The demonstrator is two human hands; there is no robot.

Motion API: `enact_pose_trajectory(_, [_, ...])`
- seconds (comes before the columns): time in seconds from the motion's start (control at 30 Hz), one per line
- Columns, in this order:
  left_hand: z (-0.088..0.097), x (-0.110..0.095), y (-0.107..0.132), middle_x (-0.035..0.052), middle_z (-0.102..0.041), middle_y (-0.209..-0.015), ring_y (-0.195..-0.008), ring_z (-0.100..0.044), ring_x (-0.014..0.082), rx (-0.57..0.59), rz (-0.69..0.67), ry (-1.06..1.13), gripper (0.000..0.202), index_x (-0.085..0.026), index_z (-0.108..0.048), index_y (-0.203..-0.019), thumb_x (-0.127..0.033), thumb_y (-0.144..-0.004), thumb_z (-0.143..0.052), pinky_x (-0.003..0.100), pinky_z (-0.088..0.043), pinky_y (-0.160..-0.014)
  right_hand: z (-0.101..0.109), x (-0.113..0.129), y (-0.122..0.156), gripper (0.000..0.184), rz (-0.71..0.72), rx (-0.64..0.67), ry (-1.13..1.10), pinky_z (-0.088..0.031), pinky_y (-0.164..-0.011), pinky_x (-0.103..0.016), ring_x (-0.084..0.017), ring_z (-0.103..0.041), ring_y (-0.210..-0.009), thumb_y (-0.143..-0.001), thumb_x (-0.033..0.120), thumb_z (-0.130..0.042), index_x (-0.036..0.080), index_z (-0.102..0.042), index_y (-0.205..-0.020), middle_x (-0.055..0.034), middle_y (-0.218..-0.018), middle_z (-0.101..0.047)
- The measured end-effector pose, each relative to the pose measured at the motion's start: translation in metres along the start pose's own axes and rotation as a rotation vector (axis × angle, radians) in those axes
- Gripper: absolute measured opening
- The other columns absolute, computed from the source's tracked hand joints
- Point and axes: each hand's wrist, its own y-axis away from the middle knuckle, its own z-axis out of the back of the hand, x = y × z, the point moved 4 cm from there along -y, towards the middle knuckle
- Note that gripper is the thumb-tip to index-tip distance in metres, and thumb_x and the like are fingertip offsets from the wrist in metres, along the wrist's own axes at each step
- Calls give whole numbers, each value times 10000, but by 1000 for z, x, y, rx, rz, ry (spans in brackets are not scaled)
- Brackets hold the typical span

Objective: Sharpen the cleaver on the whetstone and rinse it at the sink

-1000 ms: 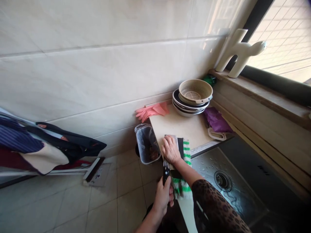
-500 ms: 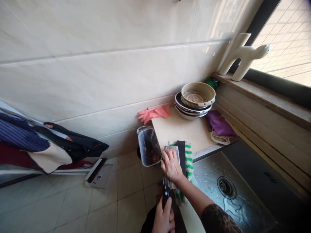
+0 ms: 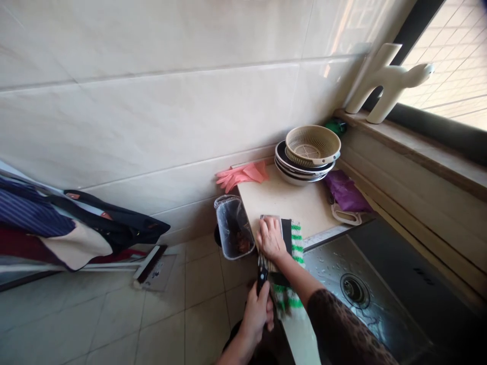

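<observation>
A kitchen cleaver point(image 3: 271, 218) with a broad steel blade and a black riveted handle lies over a dark flat block, which looks like a whetstone point(image 3: 286, 234). My left hand point(image 3: 255, 312) is closed around the cleaver's handle, near the bottom of the view. On the blade rests my right hand point(image 3: 271, 238), its fingers bent and pressed down on the steel, covering most of it. Beneath the block, a green-and-white striped cloth point(image 3: 297, 244) is spread along the counter edge. The blade's cutting edge cannot be made out.
Left of the counter point(image 3: 266, 195) stands a lined waste bin point(image 3: 224, 238) with scraps. A steel sink point(image 3: 323, 261) lies to the right. Pink rubber gloves point(image 3: 243, 175), stacked bowls point(image 3: 281, 162) under a beige colander point(image 3: 312, 144), and a purple bag point(image 3: 344, 191) sit farther back.
Both hands and the cleaver have moved forward along the block, away from me. More of the cloth's near end now shows. The view has shifted slightly.
</observation>
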Motion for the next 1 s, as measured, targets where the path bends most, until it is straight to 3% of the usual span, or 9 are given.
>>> enact_pose_trajectory(0.1, [-2, -4, -1, -154, -335, -479, -338, -242, 57, 11, -21, 10, 843, -245, -467, -1063, -886, -539, -626, 176, -237, -299, 0, -3, -2, 262, -32, -14, 9, -429, -963, -474, -298, -440, -1048, -900, 195, -517, 112, -574, -1141, -160, -1124, -525])
enact_pose_trajectory(0.27, [9, 21, 6, -156, -333, -436, -316, -234, 59, -1, 50, -60, 938, -220, -463, -1124, -938, -528, -557, 178, -222, -303, 2, 8, 18, 292, 4, 3, -15, -446, -950, -453, -283, -446, -1047, -908, 226, -525, 148, -547, -1188, -132, -1133, -532])
enact_pose_trajectory(0.4, [-3, -5, -3, -154, -314, -473, -337, -248, 52, 15, -30, -17, 842, -237, -473, -1047, -903, -547, -598, 169, -236, -315, 0, -6, -4, 250, -37, -9, 6, -434, -953, -486, -299, -451, -1042, -908, 211, -507, 136, -576, -1137, -152, -1125, -537])
enact_pose_trajectory(0.47, [-4, -7, -2, -152, -321, -481, -340, -246, 50, 19, -34, -8, 840, -240, -468, -1039, -901, -540, -607, 169, -236, -314, 0, -8, -5, 254, -50, -19, 8, -432, -954, -490, -300, -453, -1041, -909, 206, -504, 126, -574, -1139, -157, -1121, -535])
enact_pose_trajectory(0.63, [12, 21, 6, -151, -338, -429, -325, -259, 61, -40, 47, -81, 944, -219, -463, -1110, -933, -503, -576, 172, -216, -320, 4, 5, 21, 304, -25, -18, -27, -442, -962, -464, -290, -455, -1048, -917, 238, -521, 141, -538, -1204, -135, -1135, -521])
enact_pose_trajectory(0.83, [-4, -7, -3, -151, -331, -483, -332, -245, 46, 14, -29, -12, 840, -238, -481, -1048, -892, -538, -618, 167, -224, -319, 2, -10, -4, 235, -77, -30, -3, -437, -958, -482, -301, -454, -1042, -902, 220, -533, 136, -576, -1117, -145, -1105, -523])
enact_pose_trajectory(1.0, [12, 25, 3, -149, -320, -403, -325, -250, 57, -52, 33, -72, 919, -219, -502, -1058, -931, -483, -594, 168, -221, -333, 6, 4, 20, 270, -46, -39, -45, -461, -932, -448, -277, -462, -1011, -905, 242, -538, 152, -547, -1159, -123, -1101, -531])
